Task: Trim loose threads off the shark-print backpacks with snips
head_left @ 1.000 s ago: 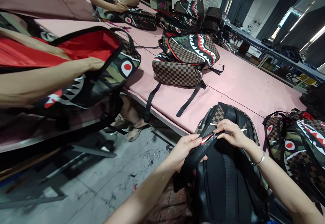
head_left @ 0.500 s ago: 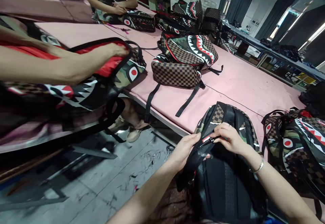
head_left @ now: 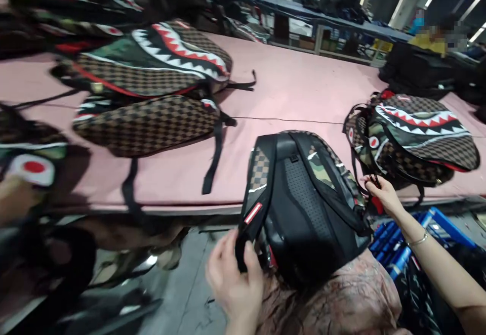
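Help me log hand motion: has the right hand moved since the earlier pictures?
Yes. Judged against the rightmost shark-mouth bag on the pink table, the right hand has moved rightward, closer to it.

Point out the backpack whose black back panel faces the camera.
It is the middle backpack, between the left hand and the right hand. The left shark-tooth backpack and right shark-tooth backpack show their patterned fronts instead.
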